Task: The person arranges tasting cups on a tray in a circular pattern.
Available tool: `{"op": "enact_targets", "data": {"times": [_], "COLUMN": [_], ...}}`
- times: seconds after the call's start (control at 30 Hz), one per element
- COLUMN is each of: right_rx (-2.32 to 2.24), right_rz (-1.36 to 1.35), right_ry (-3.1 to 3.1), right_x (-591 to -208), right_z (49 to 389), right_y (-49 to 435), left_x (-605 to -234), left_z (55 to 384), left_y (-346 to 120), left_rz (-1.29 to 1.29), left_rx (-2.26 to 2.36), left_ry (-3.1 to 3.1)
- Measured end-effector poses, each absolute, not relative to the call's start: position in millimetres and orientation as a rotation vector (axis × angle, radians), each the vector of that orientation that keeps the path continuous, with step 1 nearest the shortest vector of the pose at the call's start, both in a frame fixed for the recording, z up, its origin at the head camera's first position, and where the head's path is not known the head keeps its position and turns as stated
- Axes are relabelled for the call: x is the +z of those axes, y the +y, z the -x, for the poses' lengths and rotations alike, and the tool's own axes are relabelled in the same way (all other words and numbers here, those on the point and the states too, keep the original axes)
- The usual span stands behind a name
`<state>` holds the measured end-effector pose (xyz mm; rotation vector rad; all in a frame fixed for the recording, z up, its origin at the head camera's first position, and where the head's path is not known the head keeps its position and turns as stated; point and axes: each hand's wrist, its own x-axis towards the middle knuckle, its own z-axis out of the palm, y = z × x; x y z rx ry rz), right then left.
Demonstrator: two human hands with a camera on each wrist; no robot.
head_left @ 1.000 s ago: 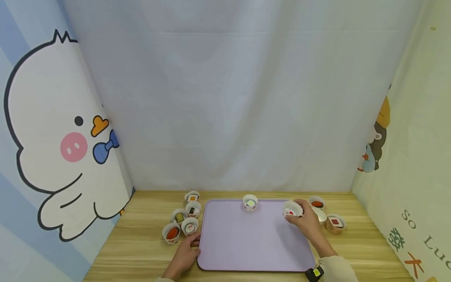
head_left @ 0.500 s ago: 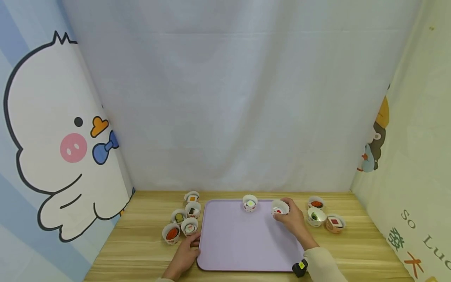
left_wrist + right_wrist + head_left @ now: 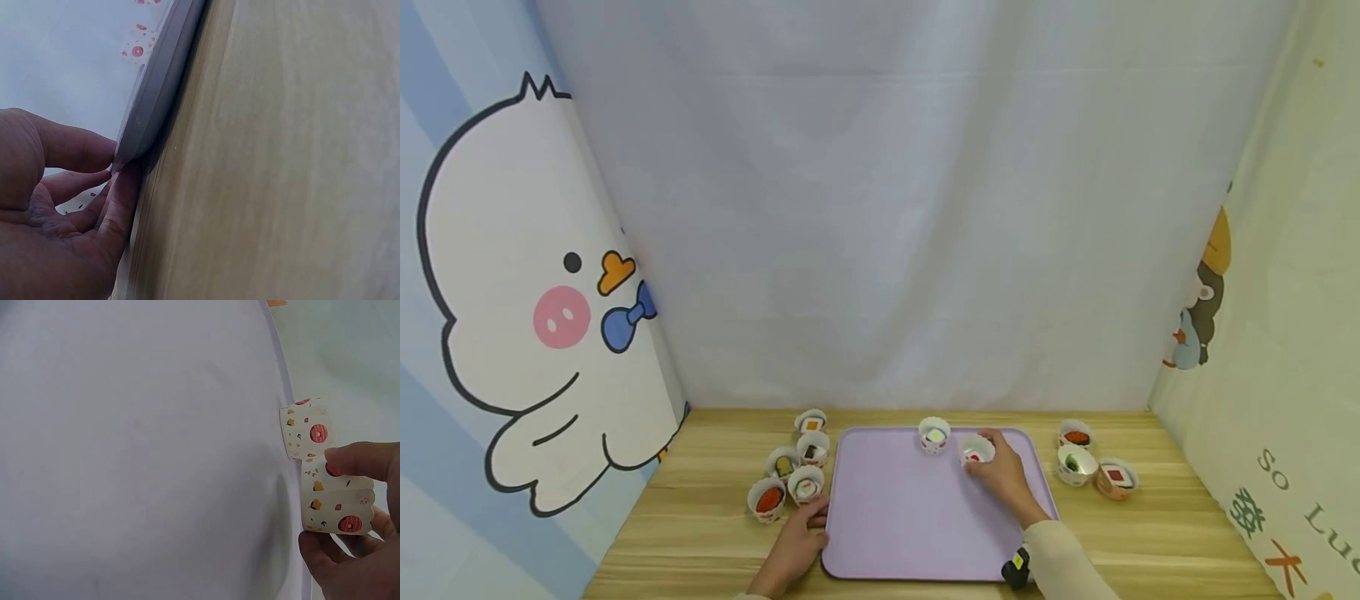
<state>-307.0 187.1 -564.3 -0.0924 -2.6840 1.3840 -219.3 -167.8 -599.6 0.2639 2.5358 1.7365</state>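
My right hand (image 3: 1006,479) grips a white paper baking cup (image 3: 340,499) by its sides, thumb on one side and fingers on the other. The cup, printed with doughnuts and holding something with a red spot, is over the back right part of the lilac tray (image 3: 925,525). Just left of it stands another paper cup (image 3: 934,437) with a white and pale-green piece inside, at the tray's back edge. My left hand (image 3: 795,542) pinches the tray's left rim between thumb and fingers, seen close in the left wrist view.
Left of the tray stand several filled paper cups, among them one with an orange-red filling (image 3: 769,500) and one with a pinkish-white roll (image 3: 806,485). On the right are a cup with green filling (image 3: 1077,465), one with red-orange filling (image 3: 1077,437) and an orange-sided cup (image 3: 1116,479).
My right hand has carried its cup leftward across the tray, toward the cup at the back edge. The left hand has stayed at the tray's left rim.
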Motion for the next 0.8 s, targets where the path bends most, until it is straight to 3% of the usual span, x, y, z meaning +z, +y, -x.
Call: {"op": "enact_targets", "data": {"times": [0.8], "right_rx": [1.383], "right_rz": [0.107], "right_ry": [-2.71], "right_x": [-577.0], "right_z": [320.5], "right_y": [170.2], "left_x": [-597.2], "left_z": [217.6], "left_y": [-168.4], "left_rz": [-0.26], "left_rx": [1.713], "left_ry": [2.542]}}
